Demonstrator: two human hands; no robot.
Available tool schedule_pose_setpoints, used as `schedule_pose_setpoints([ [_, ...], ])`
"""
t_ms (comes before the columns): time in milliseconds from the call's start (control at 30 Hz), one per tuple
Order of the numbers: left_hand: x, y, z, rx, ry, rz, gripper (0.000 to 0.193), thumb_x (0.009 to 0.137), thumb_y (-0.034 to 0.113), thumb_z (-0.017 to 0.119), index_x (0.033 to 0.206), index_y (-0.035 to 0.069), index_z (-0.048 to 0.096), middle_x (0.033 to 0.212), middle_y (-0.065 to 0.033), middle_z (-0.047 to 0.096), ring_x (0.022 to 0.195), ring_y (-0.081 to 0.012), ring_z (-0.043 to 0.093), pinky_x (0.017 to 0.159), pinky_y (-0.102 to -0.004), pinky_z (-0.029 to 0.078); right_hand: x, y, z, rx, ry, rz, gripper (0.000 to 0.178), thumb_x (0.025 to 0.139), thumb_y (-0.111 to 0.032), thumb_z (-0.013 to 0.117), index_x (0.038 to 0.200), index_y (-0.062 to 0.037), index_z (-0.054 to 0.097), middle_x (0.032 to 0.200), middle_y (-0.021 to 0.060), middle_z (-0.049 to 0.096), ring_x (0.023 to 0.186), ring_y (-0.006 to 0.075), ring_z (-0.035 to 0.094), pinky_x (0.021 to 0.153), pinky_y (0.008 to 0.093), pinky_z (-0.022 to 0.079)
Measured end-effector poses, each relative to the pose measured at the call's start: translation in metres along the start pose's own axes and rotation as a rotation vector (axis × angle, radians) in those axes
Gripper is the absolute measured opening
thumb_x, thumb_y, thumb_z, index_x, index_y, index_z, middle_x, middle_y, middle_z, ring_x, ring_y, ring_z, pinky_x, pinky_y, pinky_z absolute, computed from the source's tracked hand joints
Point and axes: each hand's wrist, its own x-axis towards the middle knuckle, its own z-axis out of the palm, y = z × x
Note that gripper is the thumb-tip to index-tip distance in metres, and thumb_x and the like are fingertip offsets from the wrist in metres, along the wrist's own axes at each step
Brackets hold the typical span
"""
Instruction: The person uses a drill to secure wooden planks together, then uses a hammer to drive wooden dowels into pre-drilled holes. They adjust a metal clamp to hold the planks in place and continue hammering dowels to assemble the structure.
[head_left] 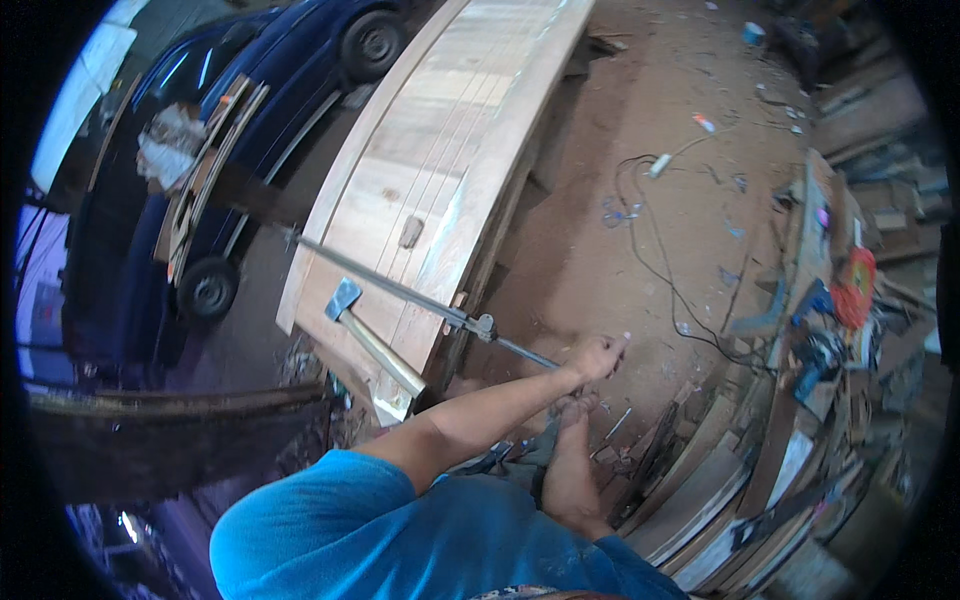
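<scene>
A long metal bar clamp (395,286) lies across a pale wooden door panel (425,120), its screw end reaching past the panel's near right edge. Both of my hands are closed at that screw end. My left hand (598,358) is curled just beyond the rod, and my right hand (573,404) is closed right below it. The handle between them is mostly hidden by fingers and the left wrist. On the panel, a hammer (380,350) with a wooden handle rests beside the clamp, its head near the bar. A small wood block (411,232) sits farther up.
A dark blue vehicle (270,70) stands at the left, with boards (215,170) leaning near it. Cables with a white connector (660,165) snake over the dirt floor. Scrap timber (700,480) and a blue power tool (818,358) are piled at the right.
</scene>
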Motion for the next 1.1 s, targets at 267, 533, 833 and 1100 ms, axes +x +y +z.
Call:
schedule_pose_setpoints([
  [267, -0.023, 0.003, -0.004, 0.010, -0.001, 0.114, 0.067, 0.109, 0.050, 0.038, 0.080, 0.000, 0.073, 0.068, -0.0146, 0.068, 0.062, -0.0240, 0.068, 0.068, -0.0387, 0.055, 0.001, -0.009, 0.015, -0.008, -0.241, 0.099, 0.051, 0.102, -0.060, 0.041, 0.098, -0.0136, 0.062, 0.076, 0.0054, 0.056, 0.065, 0.0163, 0.054, 0.055, 0.0293, 0.045],
  [533, -0.082, -0.073, 0.005, 0.118, -0.048, 0.550, 0.033, 0.106, 0.026, 0.051, 0.119, 0.003, 0.072, 0.097, -0.0189, 0.071, 0.090, -0.0363, 0.068, 0.092, -0.0439, 0.052, 0.027, -0.055, 0.078, -0.115, -0.715, 0.141, 0.048, 0.103, -0.059, 0.045, 0.086, -0.0158, 0.058, 0.061, 0.0028, 0.051, 0.046, 0.0116, 0.046, 0.040, 0.0239, 0.036],
  [833, -0.109, -0.154, 0.030, 0.272, 0.302, 0.591, 0.046, 0.103, 0.029, 0.055, 0.137, 0.000, 0.048, 0.112, -0.0227, 0.060, 0.110, -0.0379, 0.060, 0.106, -0.0515, 0.042, -0.047, -0.068, 0.178, -0.790, -0.146, 0.024, 0.035, 0.105, -0.047, 0.050, 0.088, -0.0161, 0.055, 0.064, -0.0007, 0.051, 0.047, 0.0119, 0.042, 0.042, 0.0286, 0.032],
  [1100, -0.089, -0.153, 0.028, 0.409, 0.111, 0.143, 0.042, 0.105, 0.034, 0.048, 0.128, -0.001, 0.046, 0.084, -0.0298, 0.067, 0.078, -0.0507, 0.066, 0.072, -0.0603, 0.053, -0.084, -0.053, 0.170, -0.955, -0.237, -0.234, 0.043, 0.107, -0.049, 0.045, 0.078, -0.0168, 0.043, 0.062, -0.0048, 0.034, 0.047, 0.0089, 0.030, 0.043, 0.0280, 0.026],
])
